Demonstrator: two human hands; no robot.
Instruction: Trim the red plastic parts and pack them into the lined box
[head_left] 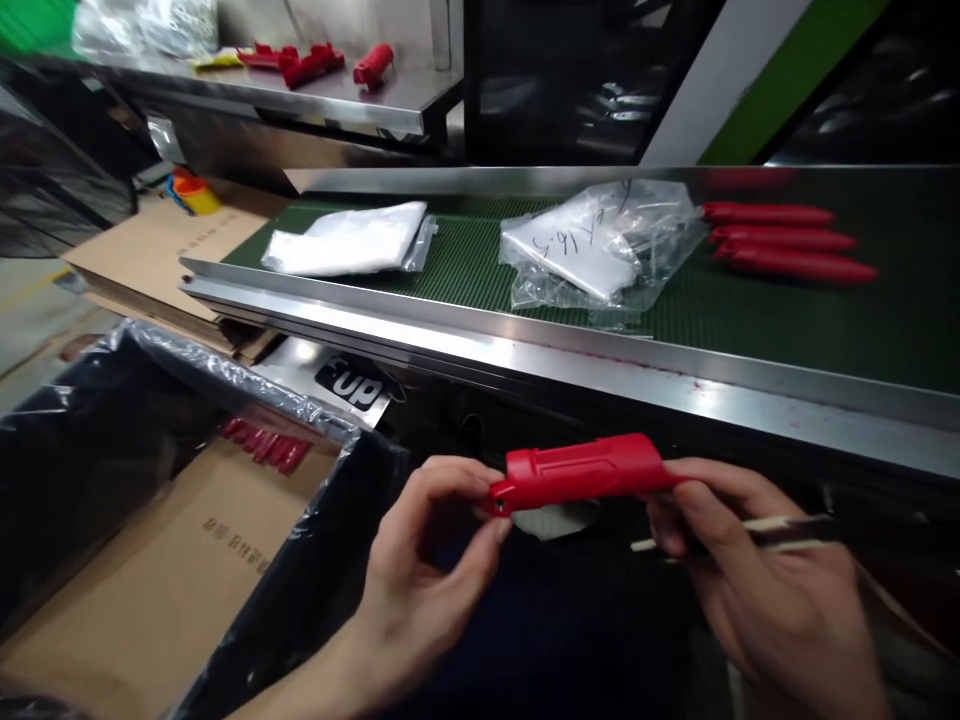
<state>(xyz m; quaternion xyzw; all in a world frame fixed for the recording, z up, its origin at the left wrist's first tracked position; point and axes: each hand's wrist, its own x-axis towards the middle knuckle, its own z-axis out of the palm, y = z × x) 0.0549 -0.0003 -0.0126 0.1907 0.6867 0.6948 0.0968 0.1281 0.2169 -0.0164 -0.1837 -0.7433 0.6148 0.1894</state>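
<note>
Both hands (pixel 431 550) (pixel 772 570), fingers curled, pinch a red part (pixel 581 470) at opposite ends.

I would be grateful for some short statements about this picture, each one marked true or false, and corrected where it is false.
1. The left hand and right hand hold one red part. True.
2. The right hand holds only this part. False: it also holds a thin object.
3. The bag with handwriting lies on the belt. True.
4. The red pieces on the belt lie left of that bag. False: they lie right of it.
5. Other red pieces lie inside the bin. True.
</note>
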